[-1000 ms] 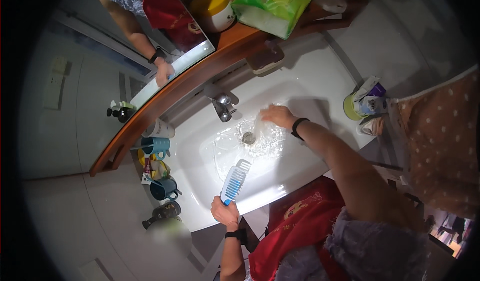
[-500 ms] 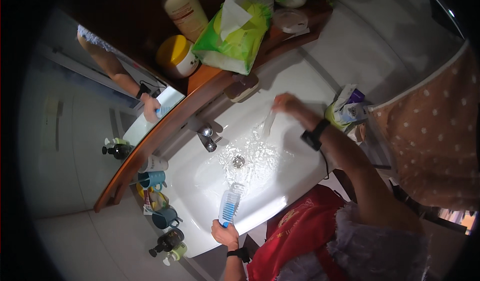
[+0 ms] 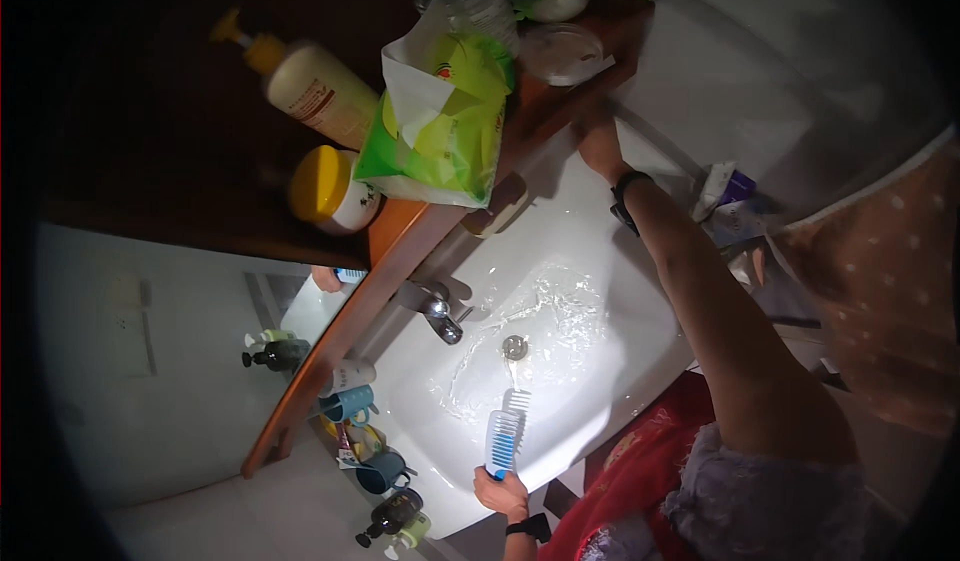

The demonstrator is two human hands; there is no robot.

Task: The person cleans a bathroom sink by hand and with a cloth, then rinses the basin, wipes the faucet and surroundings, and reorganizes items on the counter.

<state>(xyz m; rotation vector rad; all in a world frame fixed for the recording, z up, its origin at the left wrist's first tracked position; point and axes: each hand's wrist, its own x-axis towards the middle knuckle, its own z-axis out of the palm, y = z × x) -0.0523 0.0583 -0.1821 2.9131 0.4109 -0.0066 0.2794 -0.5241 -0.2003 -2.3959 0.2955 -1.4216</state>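
My left hand [image 3: 499, 492] is closed around the blue end of a white and blue comb [image 3: 501, 441]. The comb's toothed part points into the white washbasin [image 3: 430, 461], throwing a shadow on its wall. Shallow rippling water [image 3: 570, 306] covers the basin's bottom around the metal drain [image 3: 515, 348]. At the basin's far right corner, beneath the shelf edge, is my right hand [image 3: 598, 141]. Its fingers are in shade and blurred, so whether they hold anything does not show.
A chrome faucet [image 3: 441, 321] juts over the basin. The wooden shelf [image 3: 410, 223] carries a green tissue pack [image 3: 440, 141], a pump bottle [image 3: 315, 91] and a yellow-lidded jar [image 3: 335, 189]. Cups, including a dark blue mug [image 3: 383, 471], and pump bottles [image 3: 392, 516] line the left rim.
My right hand has gone from above the water, holding a long pale thing, to the far right corner. My left hand still grips the comb. The view has shifted.
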